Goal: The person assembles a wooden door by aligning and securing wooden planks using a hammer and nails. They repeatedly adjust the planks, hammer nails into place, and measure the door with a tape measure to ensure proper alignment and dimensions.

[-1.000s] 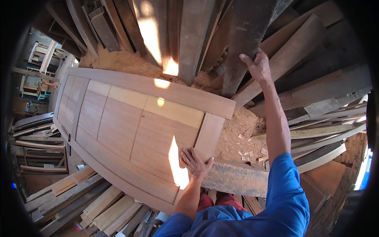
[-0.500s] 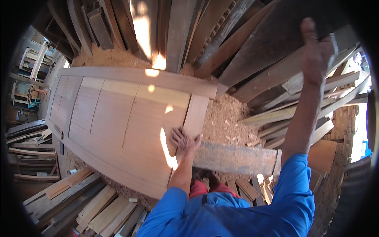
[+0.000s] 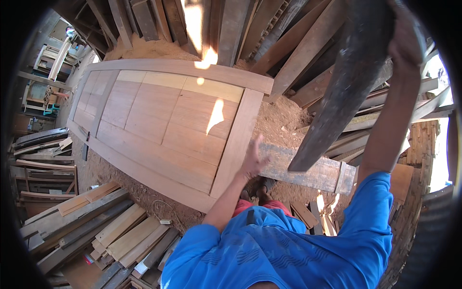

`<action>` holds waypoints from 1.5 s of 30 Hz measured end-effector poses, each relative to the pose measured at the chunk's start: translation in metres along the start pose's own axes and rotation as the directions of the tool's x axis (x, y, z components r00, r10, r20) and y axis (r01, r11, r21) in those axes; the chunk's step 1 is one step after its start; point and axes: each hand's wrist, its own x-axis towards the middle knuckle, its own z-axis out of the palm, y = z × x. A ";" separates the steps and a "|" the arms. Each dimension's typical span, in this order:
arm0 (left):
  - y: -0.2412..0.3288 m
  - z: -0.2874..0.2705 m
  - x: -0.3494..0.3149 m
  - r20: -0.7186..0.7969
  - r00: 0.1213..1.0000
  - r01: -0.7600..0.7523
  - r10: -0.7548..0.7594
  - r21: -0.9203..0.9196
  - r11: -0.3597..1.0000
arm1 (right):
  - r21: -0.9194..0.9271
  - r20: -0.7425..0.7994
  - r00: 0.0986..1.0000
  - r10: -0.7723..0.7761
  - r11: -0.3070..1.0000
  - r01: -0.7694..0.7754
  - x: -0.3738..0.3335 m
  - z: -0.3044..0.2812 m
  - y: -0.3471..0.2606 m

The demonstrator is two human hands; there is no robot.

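- Sawdust (image 3: 284, 115) coats the ground of a timber-filled workshop, with rough wood piled on every side.
- Right hand (image 3: 406, 41), raised and blurred, is closed on a dark plank (image 3: 344, 91) near its upper end; how each finger sits cannot be told.
- Left hand (image 3: 253, 161) is spread, thumb and fingers apart and clasping nothing, just beside the right edge of a framed door panel (image 3: 149, 111).
- Dark plank hangs at a tilt from the right hand, well to the right of the door panel; its narrow lower end crosses in front of a low board (image 3: 320, 174), and whether the two touch cannot be told.
- Low board, worn and greyish, runs rightward from beside the door panel's right edge, with a crosspiece (image 3: 340, 178) over its right end.
- Framed door panel lies face up, a pale strip (image 3: 211, 89) inside its far edge and a sunlit patch (image 3: 215, 115) toward its right edge.
- Blue shirt (image 3: 288, 241) and red shorts (image 3: 281, 207) of the person show below the low board.
- Leaning planks (image 3: 234, 33) line the ground past the door panel's far edge.
- Stacked boards (image 3: 134, 238) lie off its near edge; curved pieces (image 3: 45, 163) sit farther left.
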 end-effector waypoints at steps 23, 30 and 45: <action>-0.031 -0.039 -0.281 0.139 0.473 0.843 -0.870 0.215 0.493 | 0.135 -0.112 0.356 0.928 0.369 -0.920 -0.408 0.038 0.385; -0.016 -0.025 -0.315 0.042 0.323 0.873 -0.946 0.373 0.315 | -0.246 -0.295 0.110 0.949 0.035 -0.969 -0.481 0.044 0.376; -0.025 -0.029 -0.337 -0.061 0.412 0.844 -0.909 0.401 0.356 | -0.896 -0.182 0.277 0.944 -0.043 -0.442 -0.490 0.050 0.406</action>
